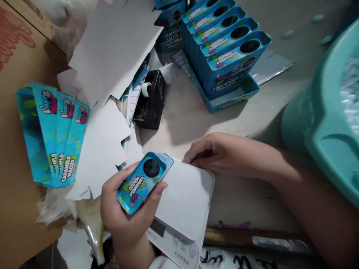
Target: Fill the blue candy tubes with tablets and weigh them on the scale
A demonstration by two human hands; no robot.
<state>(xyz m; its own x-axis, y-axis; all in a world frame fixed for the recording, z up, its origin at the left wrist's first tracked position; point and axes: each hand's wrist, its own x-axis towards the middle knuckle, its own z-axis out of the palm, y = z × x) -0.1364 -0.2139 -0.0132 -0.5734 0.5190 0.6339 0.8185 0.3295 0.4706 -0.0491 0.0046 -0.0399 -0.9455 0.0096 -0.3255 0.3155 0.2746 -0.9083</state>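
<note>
My left hand (pixel 126 209) is wrapped round a small blue candy box (pixel 137 186) with a dark round opening at its top end. The box is above the left part of a white digital scale (pixel 187 198). At the far edge of the scale, my right hand (pixel 207 153) is curled with its fingertips down near the surface. Whatever lies between those fingertips, if anything, is hidden.
A display tray (pixel 238 99) of upright blue boxes stands at the back. A black tape dispenser (pixel 154 106) is left of centre, beside white card sheets (pixel 103 149). Folded blue boxes (pixel 64 138) lie at left. A turquoise tub (pixel 316 104) of candies is at right.
</note>
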